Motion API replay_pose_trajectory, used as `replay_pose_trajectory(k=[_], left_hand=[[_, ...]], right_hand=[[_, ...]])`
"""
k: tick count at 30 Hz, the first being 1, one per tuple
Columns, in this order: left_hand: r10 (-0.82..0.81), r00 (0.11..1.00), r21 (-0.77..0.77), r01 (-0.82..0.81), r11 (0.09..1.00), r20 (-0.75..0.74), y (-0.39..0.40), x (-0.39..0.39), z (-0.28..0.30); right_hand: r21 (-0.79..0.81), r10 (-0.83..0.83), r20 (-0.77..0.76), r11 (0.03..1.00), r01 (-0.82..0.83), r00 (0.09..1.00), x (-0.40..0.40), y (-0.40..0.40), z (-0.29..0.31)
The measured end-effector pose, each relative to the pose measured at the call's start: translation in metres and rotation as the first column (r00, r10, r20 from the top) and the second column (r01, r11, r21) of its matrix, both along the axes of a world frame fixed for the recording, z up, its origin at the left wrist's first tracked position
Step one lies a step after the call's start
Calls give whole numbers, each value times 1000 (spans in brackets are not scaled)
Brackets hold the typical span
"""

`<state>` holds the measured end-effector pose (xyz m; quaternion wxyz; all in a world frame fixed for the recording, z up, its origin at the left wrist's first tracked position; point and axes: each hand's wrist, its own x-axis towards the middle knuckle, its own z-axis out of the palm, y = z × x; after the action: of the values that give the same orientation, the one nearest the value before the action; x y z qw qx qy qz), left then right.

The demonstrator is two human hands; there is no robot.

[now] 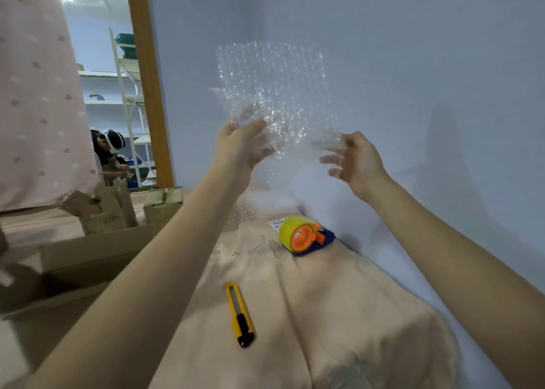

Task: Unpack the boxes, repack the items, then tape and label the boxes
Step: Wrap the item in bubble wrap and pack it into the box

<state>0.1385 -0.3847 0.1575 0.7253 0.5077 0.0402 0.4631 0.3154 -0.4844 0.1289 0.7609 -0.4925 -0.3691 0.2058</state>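
Bubble wrap, 1 clear sheet, stands upright in the air above the tape dispenser, its long axis roughly vertical and its lower edge down at the hands. 2 hands are raised to it: the left hand touches the lower left corner with fingers spread and only loosely curled, the right hand is at the lower right edge, fingers open; whether either truly pinches the film I cannot tell. Nearer than the dispenser lies 1 yellow utility knife on the peach cloth. Left of the dispenser sit cardboard boxes, at least 2.
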Motion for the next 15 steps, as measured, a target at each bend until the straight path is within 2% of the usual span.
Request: replay_pose_trajectory(k=[3, 5, 6, 12, 15], left_hand=[[-52, 998, -12, 53, 999, 17, -16, -18, 15], [-73, 997, -32, 74, 997, 21, -21, -26, 22], [-77, 997, -47, 78, 996, 26, -22, -29, 25], [-125, 992, -134, 126, 983, 18, -26, -37, 22], [-135, 991, -198, 129, 972, -17, -19, -39, 12]], right_hand=[[-62, -128, 314, 986, 155, 941, -1, -18, -14], [-162, -100, 462, 968, 194, 881, -2, -22, -31], [-206, -78, 482, 958, 199, 873, -5, -23, -38], [-274, 76, 299, 962, 9, 951, -34, -22, -57], [-295, 84, 255, 956, -5, 963, -39, -24, -70]])
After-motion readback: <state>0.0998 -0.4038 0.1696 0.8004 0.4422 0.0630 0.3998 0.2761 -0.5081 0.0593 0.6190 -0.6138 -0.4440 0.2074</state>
